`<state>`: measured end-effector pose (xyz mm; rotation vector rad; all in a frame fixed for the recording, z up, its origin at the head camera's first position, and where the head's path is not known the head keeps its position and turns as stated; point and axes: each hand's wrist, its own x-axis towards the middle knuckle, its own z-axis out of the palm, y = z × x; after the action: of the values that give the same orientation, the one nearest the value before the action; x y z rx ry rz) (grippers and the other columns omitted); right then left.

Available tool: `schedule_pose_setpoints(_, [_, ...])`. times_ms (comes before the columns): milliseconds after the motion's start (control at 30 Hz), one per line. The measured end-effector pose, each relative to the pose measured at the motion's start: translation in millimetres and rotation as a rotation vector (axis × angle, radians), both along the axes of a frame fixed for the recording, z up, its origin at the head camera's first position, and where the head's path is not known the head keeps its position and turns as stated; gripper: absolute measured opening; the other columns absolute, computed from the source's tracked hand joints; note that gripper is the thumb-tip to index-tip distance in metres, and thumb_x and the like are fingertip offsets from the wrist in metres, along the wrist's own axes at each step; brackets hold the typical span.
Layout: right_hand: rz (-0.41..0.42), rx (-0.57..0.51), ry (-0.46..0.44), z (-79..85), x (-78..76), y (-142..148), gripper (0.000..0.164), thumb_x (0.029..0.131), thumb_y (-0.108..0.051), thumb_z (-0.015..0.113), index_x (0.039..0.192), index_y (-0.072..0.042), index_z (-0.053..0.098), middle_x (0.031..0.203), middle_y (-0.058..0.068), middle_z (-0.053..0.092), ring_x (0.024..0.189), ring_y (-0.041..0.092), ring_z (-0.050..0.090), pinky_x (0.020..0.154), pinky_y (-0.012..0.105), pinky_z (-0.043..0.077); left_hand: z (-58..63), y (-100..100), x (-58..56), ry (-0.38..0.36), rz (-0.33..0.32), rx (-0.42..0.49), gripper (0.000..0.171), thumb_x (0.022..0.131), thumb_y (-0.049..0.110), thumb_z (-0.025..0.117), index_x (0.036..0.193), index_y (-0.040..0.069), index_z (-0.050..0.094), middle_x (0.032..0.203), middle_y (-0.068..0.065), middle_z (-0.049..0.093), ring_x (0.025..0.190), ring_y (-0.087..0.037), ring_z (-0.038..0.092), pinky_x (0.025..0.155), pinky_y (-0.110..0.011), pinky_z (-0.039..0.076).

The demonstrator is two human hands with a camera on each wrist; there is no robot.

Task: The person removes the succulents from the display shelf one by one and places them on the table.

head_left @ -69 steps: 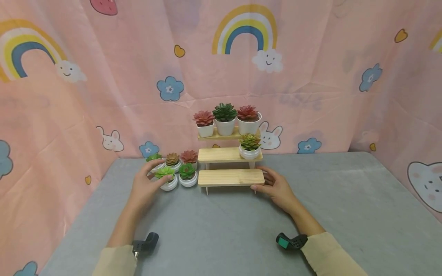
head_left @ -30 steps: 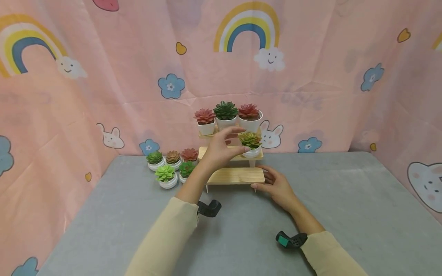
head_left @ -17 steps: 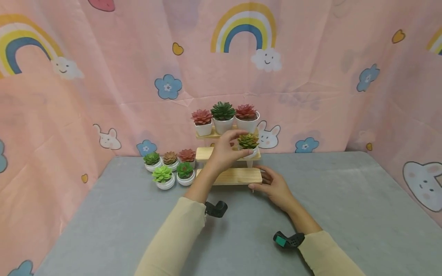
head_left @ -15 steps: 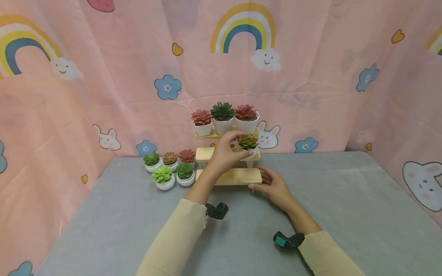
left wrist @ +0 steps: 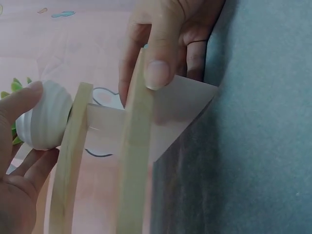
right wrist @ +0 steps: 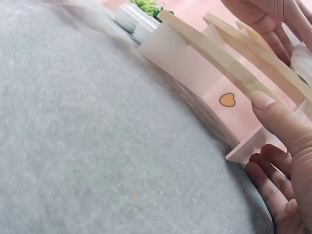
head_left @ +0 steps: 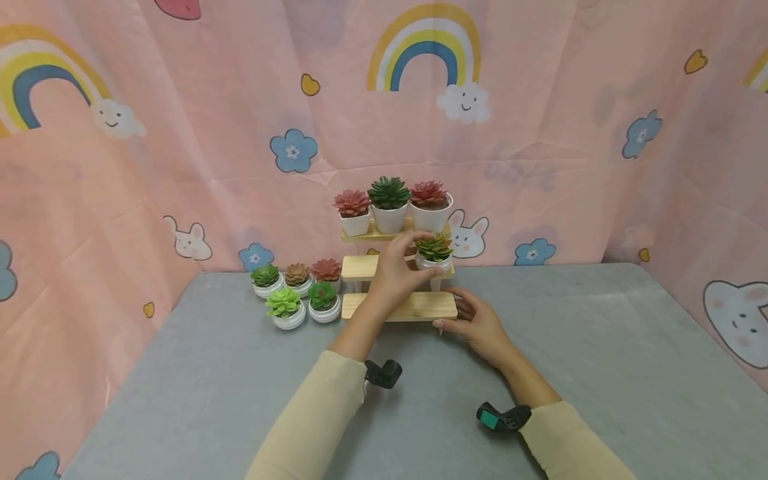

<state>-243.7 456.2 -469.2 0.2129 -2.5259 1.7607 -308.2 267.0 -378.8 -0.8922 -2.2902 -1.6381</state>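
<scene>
Right, nearest me my right hand [head_left: 477, 325] braces the lowest plank of the wooden stand [head_left: 401, 306], thumb curled onto the plank's right end and fingers tucked under it. That's a hold on the stand, not on a pot. Beyond it my left hand [head_left: 393, 270] has its grip around the yellow-green succulent pot [head_left: 435, 254], fingers wrapped on the white ribbed pot [left wrist: 45, 122], which is at the right end of the middle plank. I'd judge the clean way is to lift straight up before moving sideways, so the pot clears the plank edge and the three pots [head_left: 390, 207] on the top plank just above my fingers; keep the right hand pressing down so the stand doesn't tip. Can't tell whether the pot base is touching the plank or is off it. Left of the left hand, five small pots [head_left: 297, 293] sit on the table [head_left: 600, 373], well apart from the grip. The stand's legs are mostly hidden.
</scene>
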Motion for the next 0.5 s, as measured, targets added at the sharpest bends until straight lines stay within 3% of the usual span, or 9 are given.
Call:
schedule_pose_setpoints(133, [0.004,-0.006,-0.004,0.3,0.1,-1,0.076,0.087,-0.023,0.081,0.152,-0.009,0.043,0.141,0.024,0.059,0.126,0.038,0.062,0.087,0.018,0.056,0.9,-2,3.1,0.019,-0.006,-0.009,0.052,0.08,0.007,0.085,0.128,0.012,0.065,0.131,-0.007,0.063,0.124,-0.025,0.062,0.092,-0.029,0.06])
schedule_pose_setpoints(500, [-0.001,0.019,-0.007,-0.1,-0.1,0,0.072,0.088,-0.024,0.08,0.15,-0.012,0.046,0.141,0.023,0.06,0.126,0.038,0.062,0.085,0.016,0.054,10.1,-32,18.9,-0.007,0.024,0.052,0.053,0.08,0.009,0.086,0.129,0.015,0.066,0.135,-0.005,0.062,0.126,-0.027,0.061,0.099,-0.038,0.058])
